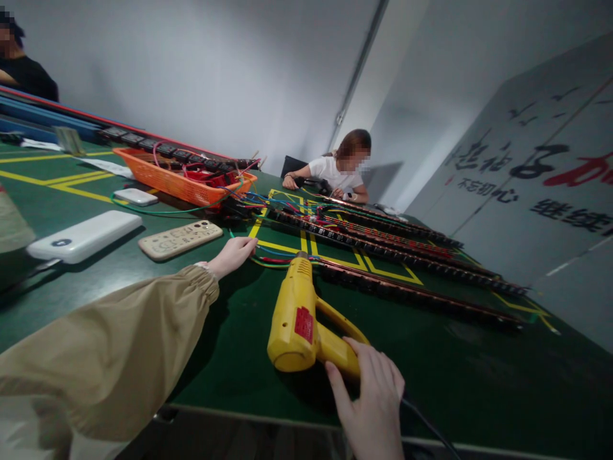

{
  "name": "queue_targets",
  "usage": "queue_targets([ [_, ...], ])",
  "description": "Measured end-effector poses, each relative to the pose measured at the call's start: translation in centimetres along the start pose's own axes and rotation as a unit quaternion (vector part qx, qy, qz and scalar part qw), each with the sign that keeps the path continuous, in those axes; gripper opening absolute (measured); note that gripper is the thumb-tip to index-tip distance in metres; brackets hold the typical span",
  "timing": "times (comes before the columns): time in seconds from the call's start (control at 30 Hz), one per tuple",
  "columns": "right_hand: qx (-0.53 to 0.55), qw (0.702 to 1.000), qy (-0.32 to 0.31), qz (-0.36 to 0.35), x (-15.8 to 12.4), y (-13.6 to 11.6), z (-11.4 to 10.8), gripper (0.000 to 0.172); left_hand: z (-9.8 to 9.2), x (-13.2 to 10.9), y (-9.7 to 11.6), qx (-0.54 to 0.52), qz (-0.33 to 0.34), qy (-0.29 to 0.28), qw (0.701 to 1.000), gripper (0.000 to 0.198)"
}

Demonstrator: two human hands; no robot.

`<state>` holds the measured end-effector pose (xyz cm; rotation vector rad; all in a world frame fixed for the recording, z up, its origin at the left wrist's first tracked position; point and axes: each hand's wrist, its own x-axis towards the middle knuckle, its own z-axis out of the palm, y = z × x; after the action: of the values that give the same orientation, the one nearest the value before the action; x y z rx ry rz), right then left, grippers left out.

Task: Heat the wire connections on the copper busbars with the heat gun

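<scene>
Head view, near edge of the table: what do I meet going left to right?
power bank → remote → left hand → heat gun → right hand

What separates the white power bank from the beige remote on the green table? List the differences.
The power bank is plain glossy white with one small dark mark; the remote is beige and covered in buttons. The power bank is longer and thicker; the remote is slimmer. The remote lies nearer the left hand. Both lie flat on the green table.
</scene>
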<state>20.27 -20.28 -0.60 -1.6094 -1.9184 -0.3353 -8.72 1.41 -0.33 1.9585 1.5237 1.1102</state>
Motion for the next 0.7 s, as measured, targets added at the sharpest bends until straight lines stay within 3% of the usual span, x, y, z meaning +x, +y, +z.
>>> queue_targets([
  [0.7,0.027,0.999,-0.030,-0.024,0.9,-3.2,0.8,0.036,0.1,0.0,0.3,0.009,0.005,0.011,1.000,0.045],
])
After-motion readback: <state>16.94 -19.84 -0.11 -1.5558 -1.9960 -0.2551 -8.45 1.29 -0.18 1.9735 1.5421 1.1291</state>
